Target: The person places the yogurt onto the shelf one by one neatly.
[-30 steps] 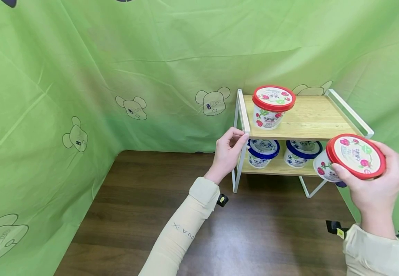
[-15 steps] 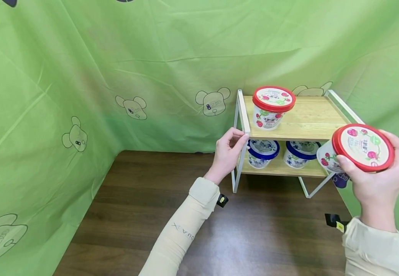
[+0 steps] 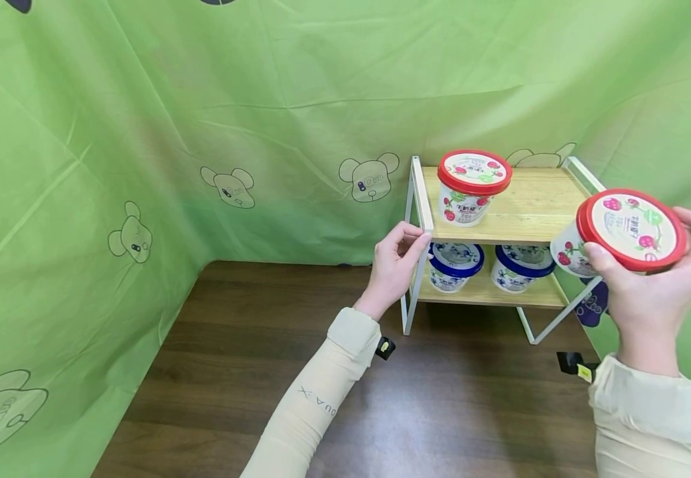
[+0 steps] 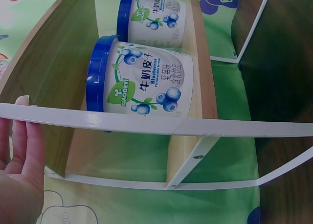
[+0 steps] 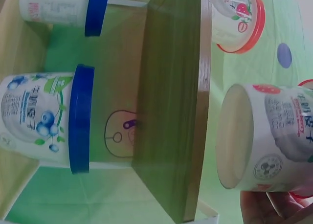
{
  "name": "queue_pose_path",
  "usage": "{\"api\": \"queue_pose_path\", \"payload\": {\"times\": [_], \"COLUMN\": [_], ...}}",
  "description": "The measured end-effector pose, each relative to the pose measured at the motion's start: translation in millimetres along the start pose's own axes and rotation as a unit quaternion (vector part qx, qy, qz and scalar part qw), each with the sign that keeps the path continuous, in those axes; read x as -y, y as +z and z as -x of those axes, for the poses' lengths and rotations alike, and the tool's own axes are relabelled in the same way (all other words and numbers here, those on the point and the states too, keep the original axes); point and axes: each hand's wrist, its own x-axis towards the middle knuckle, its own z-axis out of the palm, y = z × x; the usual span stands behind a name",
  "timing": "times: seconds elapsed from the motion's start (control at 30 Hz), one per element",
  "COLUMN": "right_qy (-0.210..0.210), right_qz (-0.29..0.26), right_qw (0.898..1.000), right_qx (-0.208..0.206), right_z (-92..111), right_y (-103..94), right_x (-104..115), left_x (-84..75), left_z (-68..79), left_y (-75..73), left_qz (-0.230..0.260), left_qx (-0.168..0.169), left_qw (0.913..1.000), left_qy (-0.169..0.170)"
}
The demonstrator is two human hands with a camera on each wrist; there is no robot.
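My right hand (image 3: 656,305) grips a red-lidded paper tub (image 3: 632,229) with berry prints, raised at the front right corner of a two-tier shelf (image 3: 542,212). Its lid tilts toward me. In the right wrist view the base of this tub shows above the upper board's level. My left hand (image 3: 389,269) pinches the front left corner of the shelf's white metal frame (image 4: 122,121). A second red-lidded tub (image 3: 474,192) stands upright at the left of the upper board. Two blue-lidded blueberry tubs (image 3: 455,265) stand side by side on the lower board.
White side rails (image 3: 584,174) rise a little above the upper board. Dark wooden flooring (image 3: 273,372) lies under the shelf. Green printed cloth (image 3: 297,133) hangs behind and on both sides, near the shelf's back and right.
My right hand has lifted the red-lidded tub up and slightly right, from beside the lower tier to about the upper board's height. My left hand has stayed at the frame corner.
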Motion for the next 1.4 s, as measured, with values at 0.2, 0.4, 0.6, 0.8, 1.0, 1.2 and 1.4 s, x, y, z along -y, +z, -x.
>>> {"api": "queue_pose_path", "payload": {"times": [0.2, 0.4, 0.6, 0.8, 1.0, 1.2, 1.4], "right_qy": [0.017, 0.044, 0.061, 0.092, 0.101, 0.111, 0.098], "right_qz": [0.000, -0.084, -0.157, -0.163, -0.186, -0.185, -0.192], "right_qw": [1.000, 0.995, 0.986, 0.982, 0.977, 0.976, 0.976], "right_qx": [-0.012, -0.026, -0.020, -0.007, -0.013, -0.007, -0.001], "right_z": [-9.7, -16.7, -18.6, -23.8, -29.8, -34.9, -40.6], "right_y": [5.5, 15.6, 25.3, 31.7, 39.3, 47.9, 54.1], "right_x": [-6.7, -2.4, 4.9, 9.4, 10.1, 8.6, 0.5], "left_x": [3.9, 4.5, 5.3, 3.6, -21.8, -33.0, -32.4], "left_z": [-0.1, -0.3, 0.5, 0.4, 2.6, 3.4, 3.2], "left_y": [0.4, 0.2, 1.1, 2.0, -1.6, -3.7, -3.3], "left_qz": [0.000, 0.003, 0.001, 0.001, 0.002, 0.000, 0.005], "left_qx": [0.002, 0.002, 0.001, 0.000, 0.003, 0.001, 0.003], "left_qw": [1.0000, 1.0000, 1.0000, 1.0000, 1.0000, 1.0000, 1.0000], "left_qy": [0.000, 0.004, -0.002, -0.010, -0.005, -0.002, 0.001]}}
